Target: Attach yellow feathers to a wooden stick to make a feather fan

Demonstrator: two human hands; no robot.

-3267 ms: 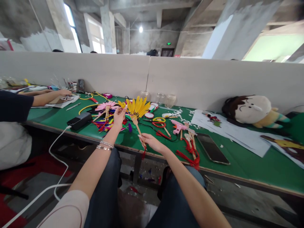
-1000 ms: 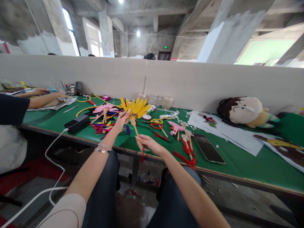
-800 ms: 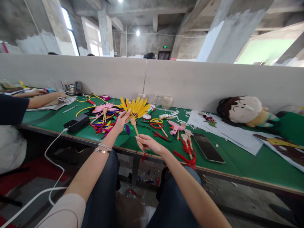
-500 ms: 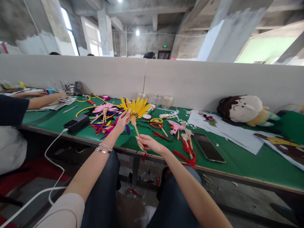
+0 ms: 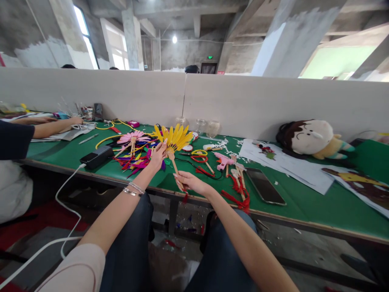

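Well, the yellow fan [image 5: 179,140] is in the air over the front of the green surface [image 5: 299,194], held in both hands. The right hand [image 5: 192,181] is closed round the handle [image 5: 174,164], and the left hand [image 5: 158,157] seems to pinch the feathers on its left side. If it tugs too hard, a feather could bend or pop out. The red tassel [image 5: 185,198] hangs by the edge, so it could get caught there. Just behind is a heap of loose feathers [image 5: 139,163]; the fan could get tangled in them if it dips. The glue gun [image 5: 224,160] could burn an arm if it is hot, but I can't tell. A bump could push the phone [image 5: 265,186] off, as it lies near the edge. I can't read any words: the green sign [image 5: 210,57] and red sign [image 5: 221,73] far back are too small.
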